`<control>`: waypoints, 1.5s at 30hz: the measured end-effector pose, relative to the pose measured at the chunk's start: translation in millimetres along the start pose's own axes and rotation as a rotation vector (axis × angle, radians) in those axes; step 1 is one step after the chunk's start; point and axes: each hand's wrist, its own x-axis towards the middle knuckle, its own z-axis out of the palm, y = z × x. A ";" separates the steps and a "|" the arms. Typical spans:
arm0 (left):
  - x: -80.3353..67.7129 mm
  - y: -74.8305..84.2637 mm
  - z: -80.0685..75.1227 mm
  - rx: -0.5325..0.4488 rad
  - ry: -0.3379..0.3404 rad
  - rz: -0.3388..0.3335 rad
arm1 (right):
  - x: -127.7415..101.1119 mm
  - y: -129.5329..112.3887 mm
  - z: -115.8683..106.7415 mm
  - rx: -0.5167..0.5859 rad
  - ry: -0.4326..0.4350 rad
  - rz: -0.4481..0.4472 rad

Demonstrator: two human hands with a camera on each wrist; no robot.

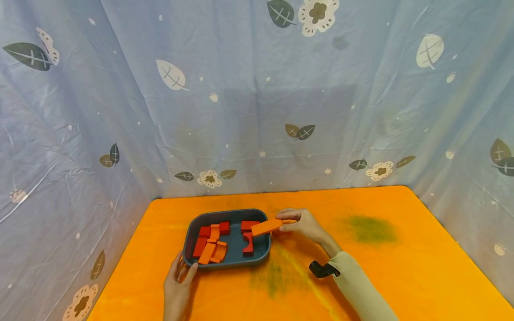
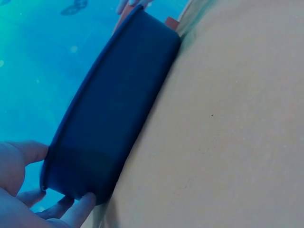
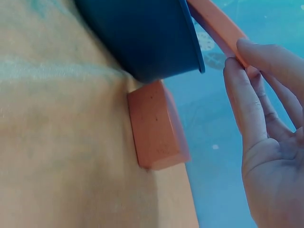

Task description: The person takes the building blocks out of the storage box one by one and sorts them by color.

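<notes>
A dark blue tray (image 1: 192,227) sits on the orange table and holds several red and orange blocks (image 1: 212,244). My right hand (image 1: 286,221) pinches the end of a long orange block (image 1: 266,227), which slants over the tray's right rim. In the right wrist view the same long block (image 3: 213,21) passes above the tray wall (image 3: 142,38), with my right hand (image 3: 242,57) on it. Another orange block (image 3: 156,126) lies on the table against the tray. My left hand (image 1: 185,267) grips the tray's near left corner, thumb on the rim; its fingers (image 2: 71,209) wrap the tray wall (image 2: 114,109).
Blue cloth walls with a leaf and flower print (image 1: 257,111) close off the table at the back and both sides. A green stain (image 1: 371,228) marks the orange table top at the right. A black wrist strap (image 1: 321,269) sits on my right sleeve.
</notes>
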 end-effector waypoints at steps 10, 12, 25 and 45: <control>1.7 0.2 0.5 0.002 0.001 -0.034 | -5.3 20.6 -17.2 0.036 0.027 -0.029; 1.9 0.8 0.6 -0.003 0.000 -0.044 | -7.2 21.3 -21.2 0.052 0.034 -0.023; 1.2 2.0 0.0 0.003 -0.006 -0.035 | -15.7 27.6 -36.3 0.035 0.073 0.027; 0.6 0.6 -0.5 -0.019 -0.021 -0.037 | -31.2 39.0 -63.1 0.008 0.165 0.013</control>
